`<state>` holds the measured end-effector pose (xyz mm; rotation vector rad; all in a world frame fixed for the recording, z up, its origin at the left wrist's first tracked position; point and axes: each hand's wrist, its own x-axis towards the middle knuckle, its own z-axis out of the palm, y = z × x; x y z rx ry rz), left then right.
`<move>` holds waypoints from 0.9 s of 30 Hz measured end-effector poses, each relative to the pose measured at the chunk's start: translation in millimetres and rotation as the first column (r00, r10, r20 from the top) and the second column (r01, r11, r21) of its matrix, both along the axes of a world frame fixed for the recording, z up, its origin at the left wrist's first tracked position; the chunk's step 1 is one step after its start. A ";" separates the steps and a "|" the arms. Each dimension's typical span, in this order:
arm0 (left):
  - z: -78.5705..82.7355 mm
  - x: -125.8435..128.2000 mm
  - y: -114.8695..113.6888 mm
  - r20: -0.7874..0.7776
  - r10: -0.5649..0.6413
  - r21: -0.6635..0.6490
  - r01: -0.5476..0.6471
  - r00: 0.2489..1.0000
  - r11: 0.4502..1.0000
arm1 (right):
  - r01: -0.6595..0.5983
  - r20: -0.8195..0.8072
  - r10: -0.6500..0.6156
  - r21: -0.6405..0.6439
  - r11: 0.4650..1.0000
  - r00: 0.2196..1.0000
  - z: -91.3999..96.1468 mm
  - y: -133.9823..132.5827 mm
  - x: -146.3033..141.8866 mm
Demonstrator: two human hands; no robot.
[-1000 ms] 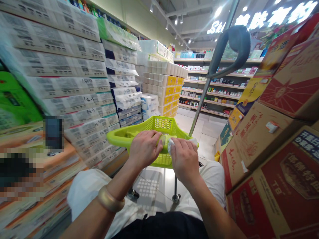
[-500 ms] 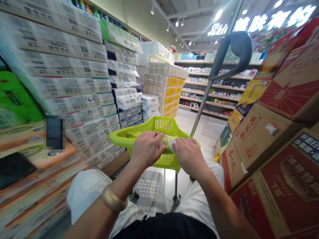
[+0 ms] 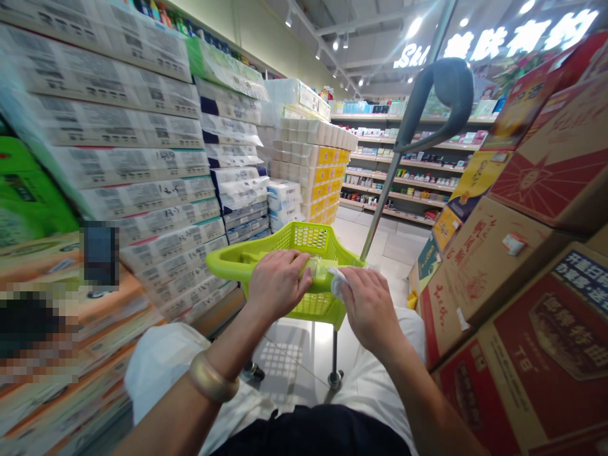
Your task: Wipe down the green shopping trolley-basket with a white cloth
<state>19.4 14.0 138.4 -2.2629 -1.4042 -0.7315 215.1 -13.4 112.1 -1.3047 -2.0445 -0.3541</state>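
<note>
A lime-green rolling shopping basket (image 3: pixel 317 311) stands between my knees, on metal legs with casters. My left hand (image 3: pixel 275 285) is wrapped around its green handle bar (image 3: pixel 321 280), left of the middle. On the right part of the same bar, my right hand (image 3: pixel 370 307) presses a crumpled white wipe (image 3: pixel 338 284), which shows at the thumb and fingertips. Part of the wipe is hidden under the fingers. A metal pole (image 3: pixel 380 206) rises at the basket's right side and carries a grey loop grip (image 3: pixel 466 101).
Tall stacks of wrapped paper packs (image 3: pixel 137 164) stand close on the left. Cardboard cartons (image 3: pixel 479 259) are piled close on the right. Stocked shelves (image 3: pixel 394 174) line the back. A white tiled floor (image 3: pixel 403 244) runs between the stacks.
My right hand has shifted slightly right along the handle bar and tilted, and more of the white wipe shows. My left hand keeps its grip. The view has moved slightly.
</note>
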 end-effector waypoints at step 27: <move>0.1 2.6 -3.8 0.048 -0.010 0.005 0.010 0.999 1.000 | -0.169 0.130 0.184 -0.113 0.979 0.974 22.3 14.8 10.4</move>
